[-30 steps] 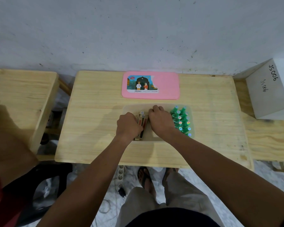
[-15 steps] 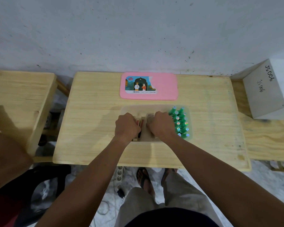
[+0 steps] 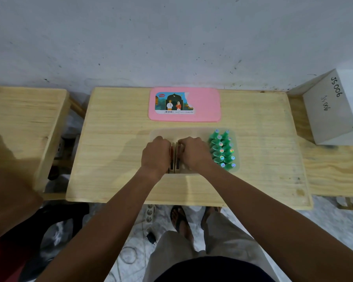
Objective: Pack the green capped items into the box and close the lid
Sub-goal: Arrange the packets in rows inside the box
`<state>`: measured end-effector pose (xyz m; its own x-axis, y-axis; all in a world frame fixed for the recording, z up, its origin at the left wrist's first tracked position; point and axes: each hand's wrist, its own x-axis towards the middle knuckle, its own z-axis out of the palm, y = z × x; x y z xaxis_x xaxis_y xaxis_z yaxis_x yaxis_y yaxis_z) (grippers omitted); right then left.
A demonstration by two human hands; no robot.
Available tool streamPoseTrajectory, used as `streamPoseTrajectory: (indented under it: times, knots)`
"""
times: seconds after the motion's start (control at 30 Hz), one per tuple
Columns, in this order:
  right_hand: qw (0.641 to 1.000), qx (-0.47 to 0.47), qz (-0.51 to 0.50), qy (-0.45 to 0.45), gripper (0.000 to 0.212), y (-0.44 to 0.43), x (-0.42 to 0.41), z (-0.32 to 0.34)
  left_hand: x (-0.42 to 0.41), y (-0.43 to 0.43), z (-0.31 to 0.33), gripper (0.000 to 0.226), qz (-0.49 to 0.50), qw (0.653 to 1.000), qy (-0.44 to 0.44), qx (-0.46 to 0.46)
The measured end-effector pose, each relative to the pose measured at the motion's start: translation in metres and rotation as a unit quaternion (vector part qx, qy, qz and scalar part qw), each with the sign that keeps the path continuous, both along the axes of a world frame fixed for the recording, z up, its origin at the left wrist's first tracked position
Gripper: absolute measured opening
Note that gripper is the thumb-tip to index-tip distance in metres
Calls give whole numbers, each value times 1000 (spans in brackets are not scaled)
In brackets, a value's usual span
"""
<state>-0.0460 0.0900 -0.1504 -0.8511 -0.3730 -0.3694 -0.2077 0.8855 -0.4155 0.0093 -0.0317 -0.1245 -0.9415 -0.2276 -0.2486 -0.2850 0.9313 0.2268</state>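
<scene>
A clear plastic box (image 3: 194, 131) lies on the wooden table (image 3: 114, 159). Its right end holds several green-capped items (image 3: 222, 149) standing in two rows. My left hand (image 3: 156, 154) and my right hand (image 3: 194, 152) are both inside the box, knuckles up, fingers curled. Between them stand small flat brown packs (image 3: 174, 159) on edge; each hand grips the packs on its side. The pink lid (image 3: 184, 104), with a picture label, lies flat behind the box.
A white box (image 3: 334, 106) marked JS006 sits on a wooden bench at the right. Another wooden table (image 3: 22, 123) stands to the left. Below the table edge are my legs, sandals and a power strip (image 3: 150, 213).
My right hand has pulled back from the box's far wall and curled its fingers onto the packs. Both hands now sit closer together around them.
</scene>
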Motion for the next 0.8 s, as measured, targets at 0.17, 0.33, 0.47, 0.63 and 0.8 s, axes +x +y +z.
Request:
streamPoseTrajectory:
  times: [0.17, 0.33, 0.47, 0.63, 0.8]
  knots:
    - [996, -62, -38, -45, 26, -9, 4, 1, 6, -12, -1, 29, -34, 977, 192, -90]
    - [992, -86, -70, -63, 41, -10, 9, -5, 12, -34, -8, 55, 200, 952, 162, 168]
    - [992, -97, -82, -11, 44, 0, 8, 5, 19, -40, -14, 47, 244, 927, 137, 250]
    - [995, 15, -84, 48, 32, 15, 4, 9, 20, -36, -10, 39, 289, 905, 147, 276]
    - [995, -1, -96, 13, 41, 18, 9, -2, 19, -33, -7, 34, 313, 890, 147, 298]
